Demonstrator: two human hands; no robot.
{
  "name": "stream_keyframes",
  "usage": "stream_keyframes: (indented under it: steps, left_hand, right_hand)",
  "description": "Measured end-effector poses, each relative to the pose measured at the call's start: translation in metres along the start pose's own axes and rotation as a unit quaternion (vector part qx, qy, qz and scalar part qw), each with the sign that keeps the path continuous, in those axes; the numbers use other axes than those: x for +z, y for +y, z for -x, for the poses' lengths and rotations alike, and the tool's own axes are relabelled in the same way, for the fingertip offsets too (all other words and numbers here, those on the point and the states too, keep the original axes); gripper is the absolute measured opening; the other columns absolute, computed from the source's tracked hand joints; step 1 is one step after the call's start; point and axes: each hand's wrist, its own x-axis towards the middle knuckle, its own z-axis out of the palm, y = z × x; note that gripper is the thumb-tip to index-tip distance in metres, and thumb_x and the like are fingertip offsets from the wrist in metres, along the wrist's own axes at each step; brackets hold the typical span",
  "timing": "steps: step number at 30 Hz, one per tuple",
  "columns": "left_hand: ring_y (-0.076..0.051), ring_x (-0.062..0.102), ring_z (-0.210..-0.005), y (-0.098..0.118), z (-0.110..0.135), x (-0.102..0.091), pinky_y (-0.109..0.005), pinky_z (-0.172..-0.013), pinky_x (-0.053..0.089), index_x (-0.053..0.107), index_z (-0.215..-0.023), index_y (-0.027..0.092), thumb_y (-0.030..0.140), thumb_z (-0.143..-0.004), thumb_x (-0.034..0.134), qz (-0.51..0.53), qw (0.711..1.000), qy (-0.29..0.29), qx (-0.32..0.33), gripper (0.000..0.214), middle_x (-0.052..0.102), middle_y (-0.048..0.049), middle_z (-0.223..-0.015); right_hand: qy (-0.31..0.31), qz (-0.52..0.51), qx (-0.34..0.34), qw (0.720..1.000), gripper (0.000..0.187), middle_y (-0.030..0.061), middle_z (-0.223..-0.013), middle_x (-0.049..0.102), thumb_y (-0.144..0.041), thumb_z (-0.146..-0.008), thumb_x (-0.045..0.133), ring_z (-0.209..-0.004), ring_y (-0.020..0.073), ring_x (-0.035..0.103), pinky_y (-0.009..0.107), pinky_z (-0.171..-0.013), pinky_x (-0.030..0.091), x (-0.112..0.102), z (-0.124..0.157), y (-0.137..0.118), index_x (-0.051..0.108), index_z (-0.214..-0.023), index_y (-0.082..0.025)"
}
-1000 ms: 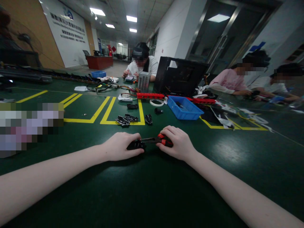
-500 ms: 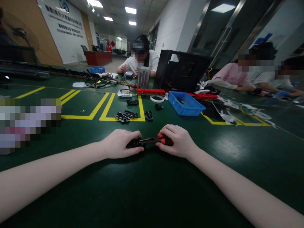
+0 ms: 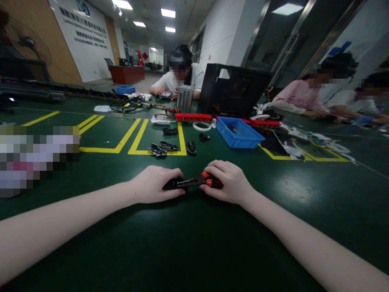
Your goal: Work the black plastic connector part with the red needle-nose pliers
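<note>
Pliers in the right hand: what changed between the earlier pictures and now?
The pliers have swung slightly, tips shifting left and downward in view, over the black part. Nothing was let go: the right hand keeps the pliers, the left hand the part. The loose black pieces lie unmoved.

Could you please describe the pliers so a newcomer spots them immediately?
On the big green table, look to the middle of the view. There the right hand grips the pliers, which point toward the left hand. Red-and-black handles set them apart from the black part the left hand holds.
</note>
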Motion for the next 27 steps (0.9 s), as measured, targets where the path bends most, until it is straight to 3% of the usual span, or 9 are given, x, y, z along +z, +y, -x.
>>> stream_keyframes:
  steps: [13, 27]
  left_hand:
    - [-0.019, 0.066, -0.074, -0.0035, -0.0005, 0.0021, -0.024, -0.060, 0.040, 0.057, -0.116, 0.023, 0.050, -0.092, 0.053, 0.000, 1.000, -0.002, 0.016, 0.036, 0.070, -0.0027, -0.092]
    - [-0.020, 0.068, -0.083, -0.0053, -0.0002, 0.0021, -0.028, -0.067, 0.047, 0.056, -0.117, 0.023, 0.044, -0.090, 0.059, 0.016, 1.000, 0.001, 0.021, 0.035, 0.070, -0.0032, -0.102]
  right_hand:
    - [-0.003, -0.009, -0.009, 1.000, 0.032, 0.0085, -0.091, 0.066, -0.048, -0.083, 0.061, -0.075, 0.0190, 0.059, 0.032, -0.067, 0.043, 0.0004, -0.0004, 0.0002, 0.063, -0.091, -0.016]
    - [-0.053, 0.008, -0.016, 0.998, 0.032, 0.0088, -0.087, 0.061, -0.047, -0.087, 0.056, -0.073, 0.0191, 0.056, 0.032, -0.064, 0.044, 0.0002, -0.0011, -0.0035, 0.061, -0.090, -0.016]
